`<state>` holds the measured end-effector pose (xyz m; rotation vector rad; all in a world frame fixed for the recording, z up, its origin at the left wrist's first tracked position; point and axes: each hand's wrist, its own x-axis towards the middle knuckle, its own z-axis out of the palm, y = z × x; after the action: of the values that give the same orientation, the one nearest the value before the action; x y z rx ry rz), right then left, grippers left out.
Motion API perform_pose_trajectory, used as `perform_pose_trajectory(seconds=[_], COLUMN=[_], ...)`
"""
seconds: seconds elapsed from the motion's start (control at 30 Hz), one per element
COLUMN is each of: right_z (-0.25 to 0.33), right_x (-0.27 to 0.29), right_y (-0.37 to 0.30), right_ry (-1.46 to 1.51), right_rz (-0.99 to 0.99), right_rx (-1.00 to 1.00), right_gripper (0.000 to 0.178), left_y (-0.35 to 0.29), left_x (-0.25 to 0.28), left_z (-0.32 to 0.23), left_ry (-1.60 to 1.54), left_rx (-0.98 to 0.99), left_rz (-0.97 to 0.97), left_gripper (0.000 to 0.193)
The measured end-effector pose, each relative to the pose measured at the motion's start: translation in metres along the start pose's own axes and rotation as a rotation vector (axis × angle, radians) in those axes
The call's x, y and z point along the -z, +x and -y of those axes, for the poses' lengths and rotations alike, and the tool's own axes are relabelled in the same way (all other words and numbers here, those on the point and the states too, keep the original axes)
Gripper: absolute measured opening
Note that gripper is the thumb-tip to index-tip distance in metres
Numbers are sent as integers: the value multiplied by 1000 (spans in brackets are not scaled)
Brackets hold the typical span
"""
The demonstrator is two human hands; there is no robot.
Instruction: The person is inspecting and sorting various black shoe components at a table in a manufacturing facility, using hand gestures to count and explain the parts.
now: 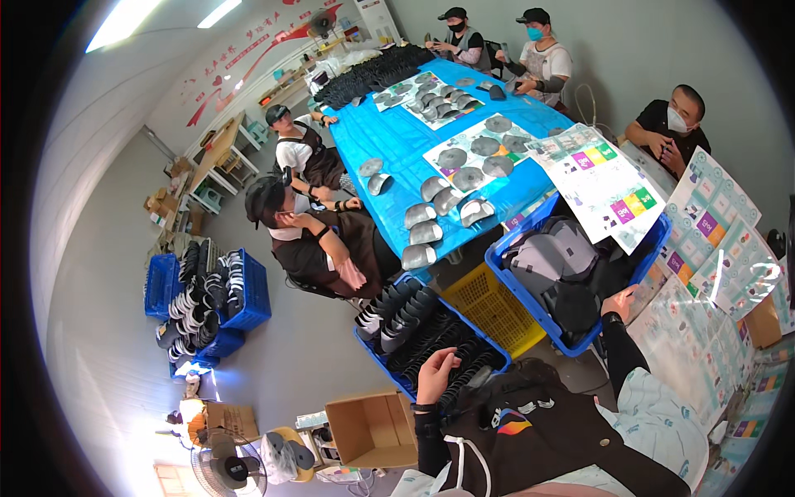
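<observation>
My left hand [436, 377] hovers over a blue crate [361, 338] packed with rows of dark curved cap pieces [401, 308]. Its fingers are curled together; what they hold, if anything, is too small to make out. My right hand [619, 303] is beside the right rim of a second blue crate [517, 291], next to the printed sheets [694, 352]. Its fingers stretch forward, and I see nothing in them. Grey and black caps [555, 258] lie in that second crate, and a printed sheet [598, 180] overhangs its far side.
A yellow crate [489, 302] stands between the two blue ones. Grey cap pieces [469, 177] lie on the blue-covered table [377, 137], with several people seated around it. An open cardboard box [373, 429] and a fan [230, 468] are at the lower left; stacked crates [248, 290] stand farther left.
</observation>
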<state>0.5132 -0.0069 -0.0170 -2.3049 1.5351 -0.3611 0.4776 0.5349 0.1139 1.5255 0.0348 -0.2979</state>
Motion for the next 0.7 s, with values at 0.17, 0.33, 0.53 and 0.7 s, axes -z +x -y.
perform_pose_trajectory(seconds=[0.17, 0.33, 0.53, 0.7], right_z=[-5, -2, 0, -9], right_x=[-2, -4, 0, -7], right_y=[3, 1, -1, 4], right_ry=[-53, -58, -72, -83], right_rz=[-48, -51, -24, -48], right_rx=[7, 10, -22, -5], right_gripper=[92, 88, 84, 82], left_y=[6, 11, 15, 15], left_x=[-5, -4, -5, -6], left_z=[-7, -6, -8, -8], left_ry=[28, -3, 33, 43], left_rx=[-7, -9, 13, 6], left_rz=[21, 18, 38, 42], left_gripper=[26, 27, 28, 28])
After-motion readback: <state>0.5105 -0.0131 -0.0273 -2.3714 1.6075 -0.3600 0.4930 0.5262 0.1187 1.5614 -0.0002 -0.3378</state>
